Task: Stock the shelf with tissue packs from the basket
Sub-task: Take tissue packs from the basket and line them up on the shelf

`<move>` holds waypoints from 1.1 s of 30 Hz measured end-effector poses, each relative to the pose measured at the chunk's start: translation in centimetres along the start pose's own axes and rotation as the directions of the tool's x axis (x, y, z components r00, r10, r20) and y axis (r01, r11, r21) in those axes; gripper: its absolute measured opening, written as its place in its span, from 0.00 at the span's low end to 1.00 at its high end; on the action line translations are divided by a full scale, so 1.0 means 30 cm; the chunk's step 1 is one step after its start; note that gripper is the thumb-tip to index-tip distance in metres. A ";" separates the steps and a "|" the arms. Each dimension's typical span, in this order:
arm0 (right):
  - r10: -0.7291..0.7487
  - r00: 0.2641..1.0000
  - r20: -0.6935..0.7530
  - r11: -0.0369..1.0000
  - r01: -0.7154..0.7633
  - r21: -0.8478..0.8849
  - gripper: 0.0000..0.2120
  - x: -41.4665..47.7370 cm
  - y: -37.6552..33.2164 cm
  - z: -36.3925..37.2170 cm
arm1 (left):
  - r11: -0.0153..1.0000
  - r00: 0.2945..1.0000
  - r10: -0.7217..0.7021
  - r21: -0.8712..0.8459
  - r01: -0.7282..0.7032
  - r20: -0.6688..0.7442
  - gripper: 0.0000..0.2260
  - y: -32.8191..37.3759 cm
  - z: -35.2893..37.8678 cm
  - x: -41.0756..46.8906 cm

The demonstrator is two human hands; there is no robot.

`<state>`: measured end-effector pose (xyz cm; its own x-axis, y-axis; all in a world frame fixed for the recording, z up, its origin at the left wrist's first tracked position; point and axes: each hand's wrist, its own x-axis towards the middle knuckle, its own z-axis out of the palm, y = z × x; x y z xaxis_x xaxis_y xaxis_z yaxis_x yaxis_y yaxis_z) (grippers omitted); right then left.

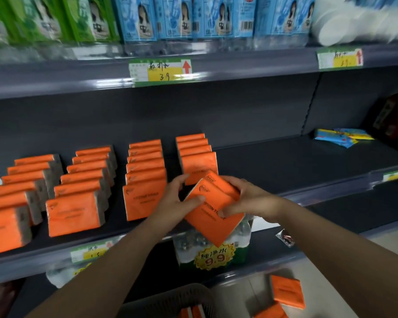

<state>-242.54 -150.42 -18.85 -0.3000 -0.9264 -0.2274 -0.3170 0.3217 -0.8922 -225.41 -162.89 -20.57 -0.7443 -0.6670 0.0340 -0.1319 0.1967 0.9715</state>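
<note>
While the left hand (177, 200) and the right hand (247, 198) each clasp an opposite edge, the orange tissue packs (214, 210), seemingly two, hang tilted before the shelf (274, 161), near the rightmost row. Probably light, squashy, slick-wrapped: hold by the edges, gently. More lie in the basket (166, 297) below.

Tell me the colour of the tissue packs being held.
Orange with dark lettering; the tissue packs show best in the head view.

Blue packs (177, 17) stand above; bottled water (193, 242), apparently shrink-wrapped, below.
</note>
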 end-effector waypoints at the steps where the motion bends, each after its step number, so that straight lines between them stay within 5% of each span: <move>1: -0.017 0.999 0.034 1.000 0.017 -0.012 0.45 0.014 -0.001 -0.012 | 1.000 0.998 -0.006 0.009 0.005 0.068 0.28 0.010 -0.009 0.021; 7: -0.061 0.986 0.156 0.992 0.077 -0.096 0.41 0.089 -0.008 -0.081 | 0.987 0.951 -0.150 -0.018 0.160 0.270 0.41 0.001 -0.028 0.124; 11: -0.096 0.995 0.026 0.990 0.098 -0.101 0.41 0.155 0.005 -0.114 | 0.976 0.973 -0.160 -0.118 0.181 0.168 0.42 -0.043 -0.009 0.179; 18: -0.061 0.968 -0.244 0.942 0.137 0.308 0.45 0.235 0.078 -0.077 | 0.939 0.979 -0.191 -0.304 0.163 -0.065 0.33 -0.124 0.041 0.245; 20: -0.005 0.963 -0.270 0.917 0.111 0.382 0.37 0.257 0.097 -0.053 | 0.919 0.975 -0.198 -0.366 0.146 -0.106 0.30 -0.140 0.056 0.259; 25: -0.019 0.969 -0.247 0.913 0.118 0.391 0.21 0.280 0.105 -0.012 | 0.921 0.971 -0.161 -0.380 0.084 -0.177 0.28 -0.166 0.076 0.277; 29: -0.040 0.956 -0.290 0.923 0.147 0.356 0.20 0.295 0.103 0.016 | 0.951 0.982 -0.095 -0.307 0.041 -0.163 0.20 -0.167 0.092 0.272; 33: -0.064 0.946 -0.319 0.925 0.177 0.338 0.23 0.301 0.115 0.038 | 0.966 0.986 -0.044 -0.257 0.001 -0.159 0.31 -0.150 0.111 0.268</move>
<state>-245.30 -157.89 -24.43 -0.5500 -0.8345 -0.0333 -0.0423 0.0677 -0.9968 -232.97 -166.75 -25.45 -0.6245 -0.7805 0.0284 0.0398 0.0045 0.9992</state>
